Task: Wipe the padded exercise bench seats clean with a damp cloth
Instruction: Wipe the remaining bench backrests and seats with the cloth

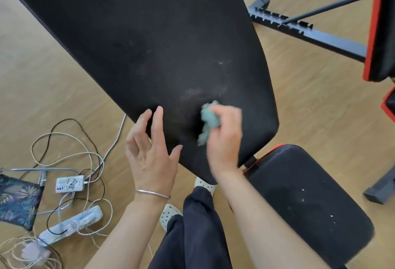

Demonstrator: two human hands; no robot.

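A long black padded back pad point(149, 40) fills the upper middle of the head view, with pale dusty smears near its lower end. My right hand point(224, 136) grips a crumpled pale green cloth point(208, 122) against the pad's lower end; hand and cloth are blurred. My left hand point(149, 151) hovers over the pad's left edge, fingers spread and relaxed, a thin bracelet on the wrist. The smaller black seat pad point(310, 200) with red trim lies at the lower right, dotted with white specks.
Tangled cables point(70, 153), a power strip point(72, 224) and a small white box point(69, 184) lie on the wooden floor at the left, beside a patterned cushion point(17, 202). A second bench's black frame point(310, 31) and red-edged pad point(380, 33) stand at the right. My legs and white shoes are below.
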